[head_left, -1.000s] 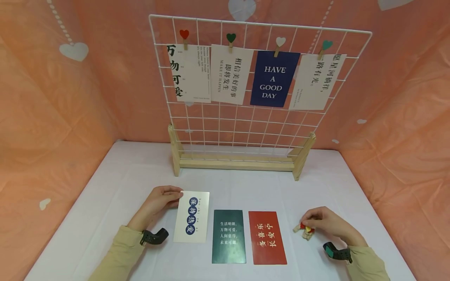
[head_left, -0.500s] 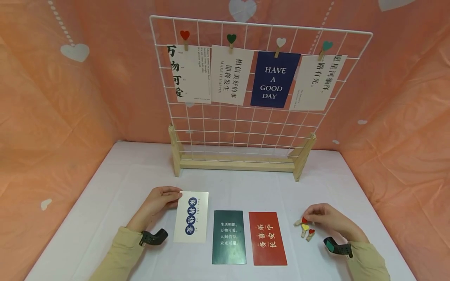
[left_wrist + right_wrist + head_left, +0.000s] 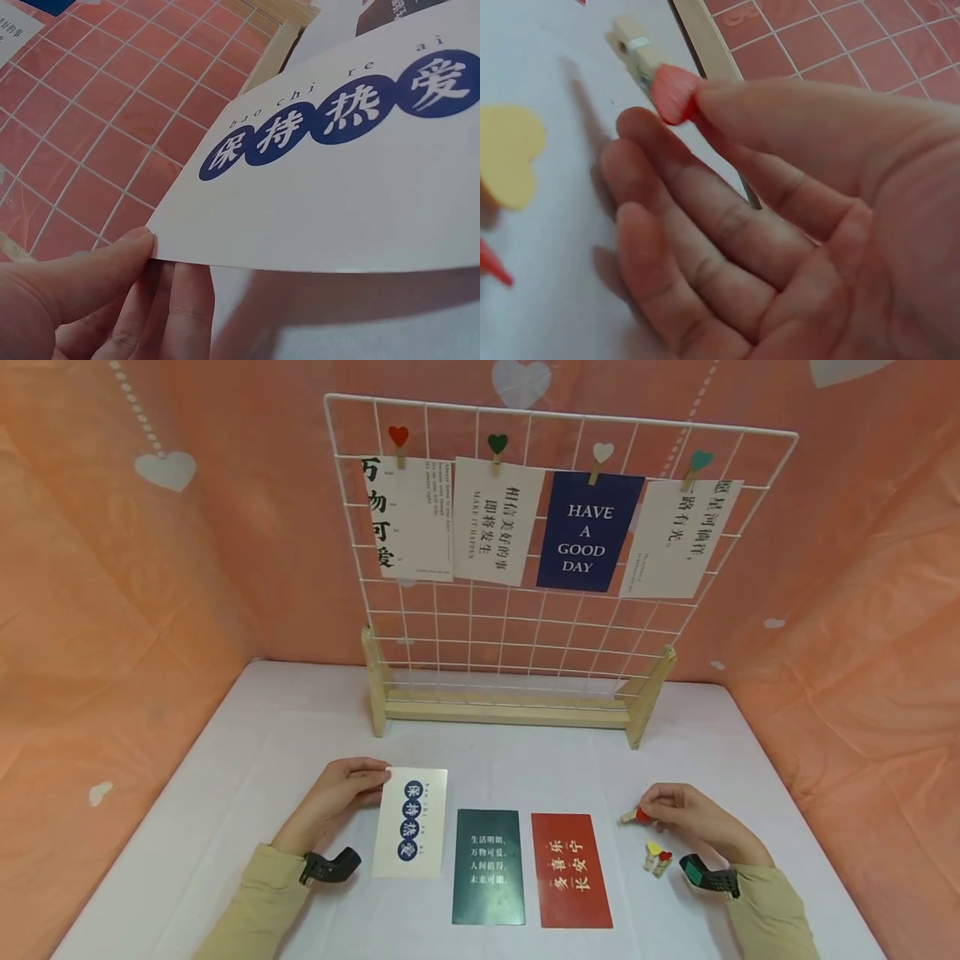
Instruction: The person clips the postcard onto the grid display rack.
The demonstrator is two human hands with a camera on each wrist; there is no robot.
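Observation:
At the left of the head view my left hand (image 3: 347, 789) pinches the top left corner of a white card (image 3: 410, 852) printed with blue circles. In the left wrist view the thumb lies on top of the card (image 3: 322, 202) and the fingers are under it. My right hand (image 3: 690, 817) pinches a small wooden clothespin (image 3: 630, 817) by its red heart; the right wrist view shows that red heart (image 3: 673, 94) between thumb and index finger. Just below this hand lie two more clothespins, one with a yellow heart (image 3: 653, 848) and one with a red heart (image 3: 663, 857).
A green card (image 3: 488, 893) and a red card (image 3: 573, 910) lie side by side on the white table (image 3: 300, 710). Behind them stands a white wire grid (image 3: 480, 625) on a wooden base (image 3: 502, 712), with several cards such as a navy one (image 3: 588, 531) clipped along its top.
My right hand has drawn the red-heart clothespin up and away from the other two, which stay on the table. My left hand holds the white card almost unmoved.

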